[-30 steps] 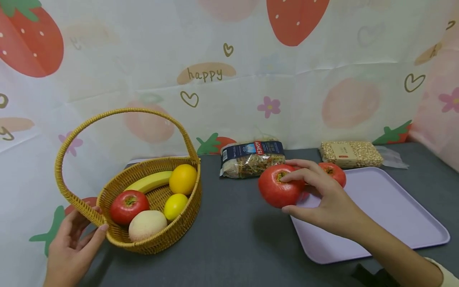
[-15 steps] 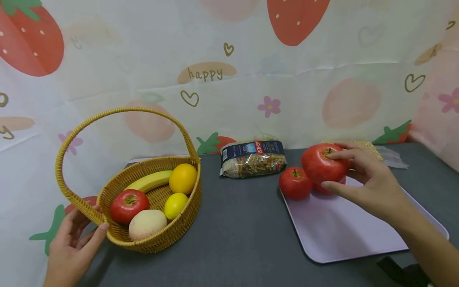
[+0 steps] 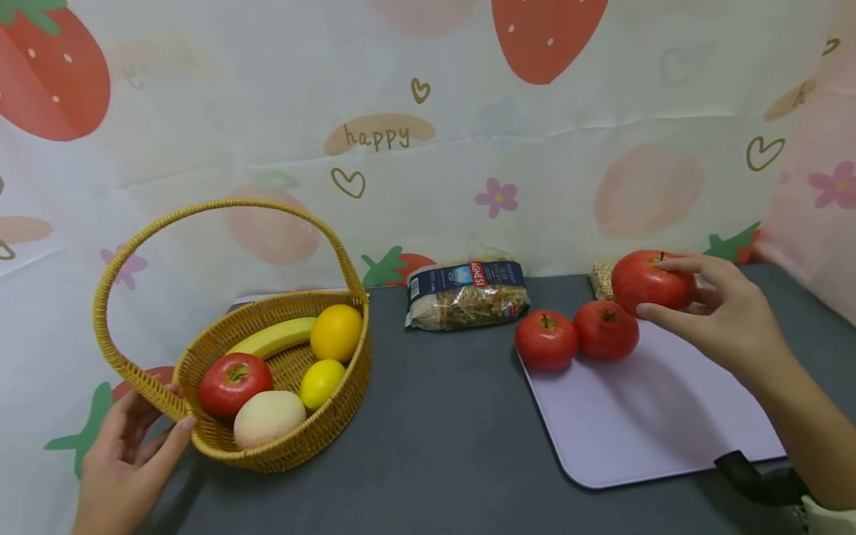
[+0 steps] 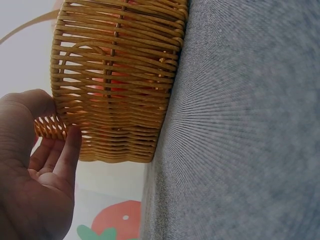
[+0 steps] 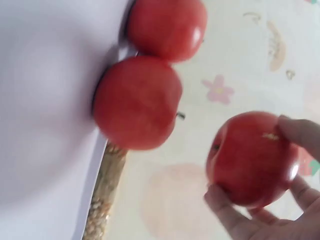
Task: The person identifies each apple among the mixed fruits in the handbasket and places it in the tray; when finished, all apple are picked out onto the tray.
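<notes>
My right hand [image 3: 735, 319] holds a red apple [image 3: 642, 286] between thumb and fingers, raised over the back of the lilac tray [image 3: 602, 446]. Two more red apples, a left one [image 3: 545, 342] and a right one [image 3: 607, 334], sit side by side at the tray's back left corner; the right wrist view shows the held apple [image 5: 255, 160] apart from them. At far left my left hand [image 3: 127, 468] pinches the wicker basket [image 3: 351, 394] where its handle meets the rim. Inside lie a banana [image 3: 277, 336], an orange [image 3: 336, 333], a lemon [image 3: 322, 383], a peach [image 3: 269, 418] and another red apple [image 3: 235, 384].
A pasta bag [image 3: 468, 296] lies at the table's back, in front of the patterned cloth backdrop [image 3: 428, 186]. A bag of pale grains [image 3: 603, 281] is mostly hidden behind the held apple and right hand. Near the right forearm is a black strap-like piece [image 3: 742, 475].
The right hand has carried its apple rightward and back, from left of the tray to above its rear, uncovering both tray apples. The left hand has kept its grip on the basket.
</notes>
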The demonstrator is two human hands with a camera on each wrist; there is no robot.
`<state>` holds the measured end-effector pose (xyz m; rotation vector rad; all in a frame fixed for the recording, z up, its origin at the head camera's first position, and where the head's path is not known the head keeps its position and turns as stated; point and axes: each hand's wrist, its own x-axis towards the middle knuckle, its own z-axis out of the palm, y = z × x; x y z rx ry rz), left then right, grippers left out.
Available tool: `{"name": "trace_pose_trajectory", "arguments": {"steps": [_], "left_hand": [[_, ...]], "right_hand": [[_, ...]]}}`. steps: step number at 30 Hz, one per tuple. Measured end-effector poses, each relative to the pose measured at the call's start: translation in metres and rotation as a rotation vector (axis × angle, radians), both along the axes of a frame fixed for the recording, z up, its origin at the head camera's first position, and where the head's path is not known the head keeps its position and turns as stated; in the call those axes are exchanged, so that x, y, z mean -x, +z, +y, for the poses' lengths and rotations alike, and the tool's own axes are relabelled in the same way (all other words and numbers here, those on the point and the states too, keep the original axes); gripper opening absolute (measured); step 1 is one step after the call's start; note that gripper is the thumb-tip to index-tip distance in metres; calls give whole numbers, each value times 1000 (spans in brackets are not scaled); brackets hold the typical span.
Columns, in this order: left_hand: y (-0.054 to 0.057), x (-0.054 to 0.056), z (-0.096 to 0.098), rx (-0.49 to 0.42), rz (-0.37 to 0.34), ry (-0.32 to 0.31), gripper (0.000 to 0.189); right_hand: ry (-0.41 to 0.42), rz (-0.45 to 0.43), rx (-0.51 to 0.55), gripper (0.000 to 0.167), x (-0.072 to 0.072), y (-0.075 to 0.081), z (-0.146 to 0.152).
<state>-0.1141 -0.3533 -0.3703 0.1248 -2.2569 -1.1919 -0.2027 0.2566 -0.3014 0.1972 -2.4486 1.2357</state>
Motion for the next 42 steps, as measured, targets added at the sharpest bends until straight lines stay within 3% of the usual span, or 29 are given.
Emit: {"name": "trace_pose_trajectory", "arguments": {"steps": [5,14,18,29,36,42], "left_hand": [[0,1,0,-5,13,-5,63],[1,-1,1,-13,-6,19,62],[2,-2,2,-9,-8,20,63],[1,-1,1,-22,9,-4,65],[0,-1,-1,-3,7,7,65],[0,-1,0,11,7,1,64]], "right_hand": [[-100,-111,-106,65,7,-5,14],[-68,-245,-163,67,23,-23,35],[-47,-245,-192,62,28,-30,40],[5,-166,-405,53,32,-37,45],[61,-205,-502,57,33,-31,49],[25,-190,-509,55,22,-16,39]]}}
